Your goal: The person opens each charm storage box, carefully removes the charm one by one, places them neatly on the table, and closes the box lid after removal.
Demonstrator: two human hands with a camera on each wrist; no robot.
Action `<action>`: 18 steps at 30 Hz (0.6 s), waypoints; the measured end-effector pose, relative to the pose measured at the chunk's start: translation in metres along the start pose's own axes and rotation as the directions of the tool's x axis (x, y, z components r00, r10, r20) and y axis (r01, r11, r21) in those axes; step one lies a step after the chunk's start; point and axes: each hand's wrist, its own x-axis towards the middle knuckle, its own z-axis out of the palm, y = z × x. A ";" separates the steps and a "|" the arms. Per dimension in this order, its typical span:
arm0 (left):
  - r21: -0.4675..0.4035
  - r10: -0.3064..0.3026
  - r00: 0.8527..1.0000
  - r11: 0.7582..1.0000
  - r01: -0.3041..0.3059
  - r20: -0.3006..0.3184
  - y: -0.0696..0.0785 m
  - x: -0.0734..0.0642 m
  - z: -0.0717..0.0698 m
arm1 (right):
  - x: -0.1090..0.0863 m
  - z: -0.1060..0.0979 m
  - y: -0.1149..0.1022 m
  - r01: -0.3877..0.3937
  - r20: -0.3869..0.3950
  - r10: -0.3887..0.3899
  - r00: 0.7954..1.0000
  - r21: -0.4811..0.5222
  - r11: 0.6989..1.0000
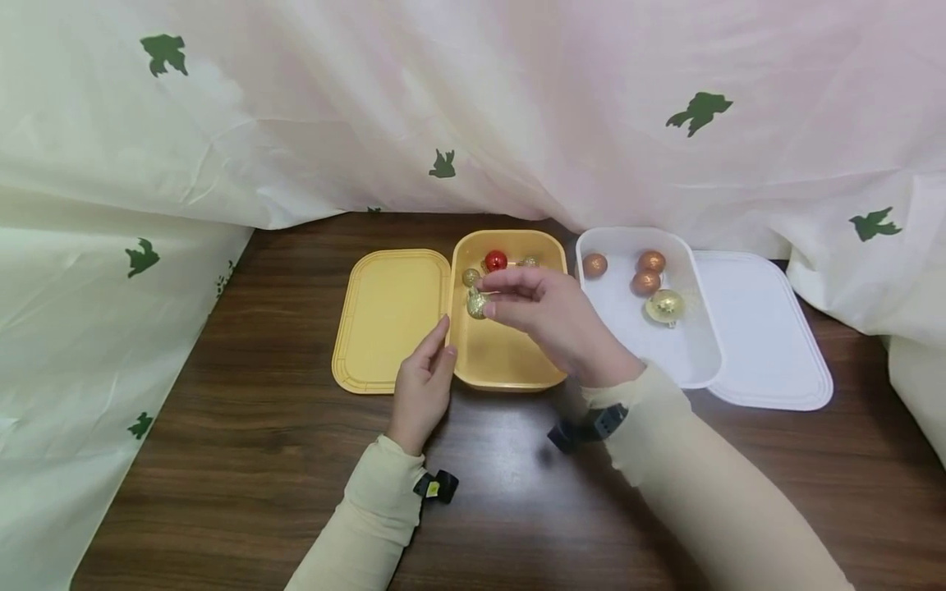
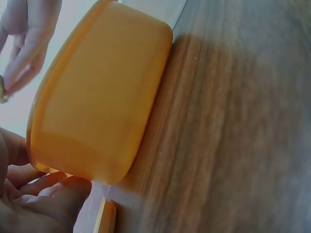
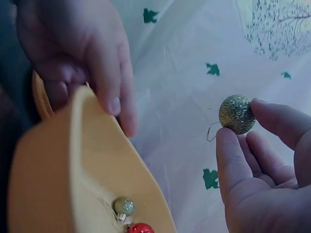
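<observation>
My right hand [image 1: 543, 316] pinches a gold glitter bauble [image 3: 236, 114] between thumb and fingertips, above the yellow box [image 1: 510, 384]; a thin hanging loop dangles from the bauble. My left hand [image 1: 424, 390] holds the left wall of that box, its thumb by the rim and its other fingers along the outside, as the left wrist view shows. Inside the yellow box lie a red bauble [image 1: 496, 261] and small gold baubles [image 1: 470, 277], partly hidden behind the right hand.
To the right stands a white box [image 1: 702, 305] with several copper baubles [image 1: 646, 283] and a larger gold bauble [image 1: 665, 307]. A white lid [image 1: 769, 328] lies beside it. The yellow lid [image 1: 392, 320] lies left of the yellow box. Behind the dark wooden table [image 1: 281, 460] hangs a pale curtain [image 1: 517, 98].
</observation>
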 end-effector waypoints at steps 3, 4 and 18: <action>0.007 -0.004 1.000 1.000 0.004 0.002 -0.001 0.000 0.000 | -0.013 0.002 0.003 0.013 -0.012 -0.013 1.000 -0.011 1.000; 0.009 -0.003 1.000 1.000 0.003 0.002 -0.001 0.000 0.000 | -0.018 0.003 0.004 0.006 -0.018 -0.007 1.000 -0.017 1.000; 0.005 0.011 1.000 1.000 -0.011 0.009 -0.002 -0.001 -0.002 | -0.062 0.001 0.035 0.021 -0.007 -0.023 1.000 -0.162 0.987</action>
